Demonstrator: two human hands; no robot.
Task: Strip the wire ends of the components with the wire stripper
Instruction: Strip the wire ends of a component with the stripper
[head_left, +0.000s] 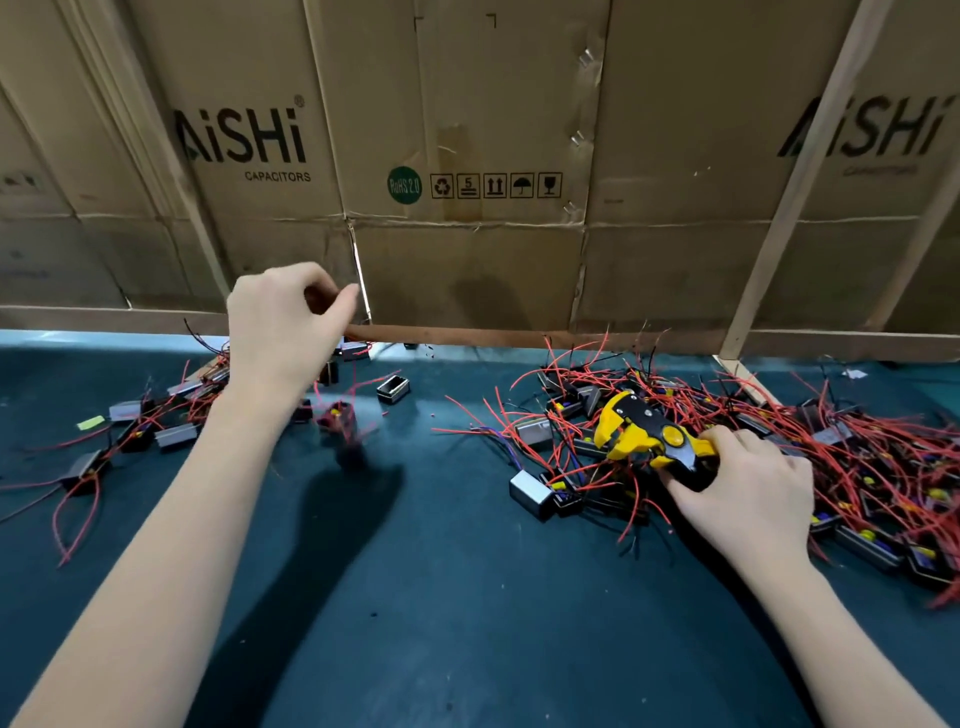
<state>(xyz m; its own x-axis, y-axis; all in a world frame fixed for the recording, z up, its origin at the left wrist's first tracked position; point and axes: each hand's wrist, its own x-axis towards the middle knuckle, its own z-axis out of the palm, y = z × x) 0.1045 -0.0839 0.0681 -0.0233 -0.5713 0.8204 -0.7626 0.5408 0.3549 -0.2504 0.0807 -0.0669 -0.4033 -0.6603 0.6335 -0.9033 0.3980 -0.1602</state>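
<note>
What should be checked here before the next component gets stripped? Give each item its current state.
1. Wire stripper in hand: ok, right hand grips its handles.
2. Stripper head free of wire: cannot tell, it lies over the tangled pile of components.
3. Left hand free to pick: ok as far as visible, fingers curled, raised above the mat, nothing seen in them.
4. Blurred component below the left hand settled: not ok, seemingly mid-drop.
5. Working space on the green mat: ok, bare between the two heaps.
6. Next component within reach: ok, the pile lies beside the right hand.

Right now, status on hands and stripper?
Right hand grips wire stripper on right pile. Left hand raised, apparently empty. Nothing blocking.
</note>
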